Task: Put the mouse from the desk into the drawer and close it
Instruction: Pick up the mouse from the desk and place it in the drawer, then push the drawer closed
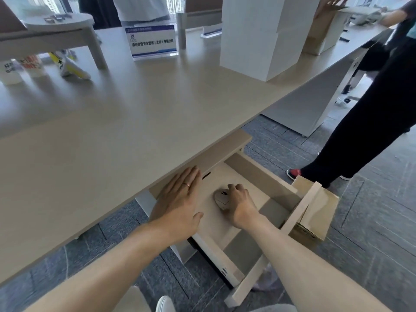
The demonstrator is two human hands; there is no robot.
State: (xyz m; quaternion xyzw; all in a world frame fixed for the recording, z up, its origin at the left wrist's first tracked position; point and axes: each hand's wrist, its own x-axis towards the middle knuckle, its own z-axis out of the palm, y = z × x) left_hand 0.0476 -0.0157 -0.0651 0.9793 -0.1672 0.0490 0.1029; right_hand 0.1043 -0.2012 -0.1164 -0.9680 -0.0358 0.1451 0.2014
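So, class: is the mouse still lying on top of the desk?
No, the mouse sits inside the open drawer, under the right hand.

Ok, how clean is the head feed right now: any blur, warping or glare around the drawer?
Head view: the mouse under the right hand in the open drawer is sharp; wide-angle warping bends the desk edge; the far sign and the toys at left look soft; light is even, with no glare.
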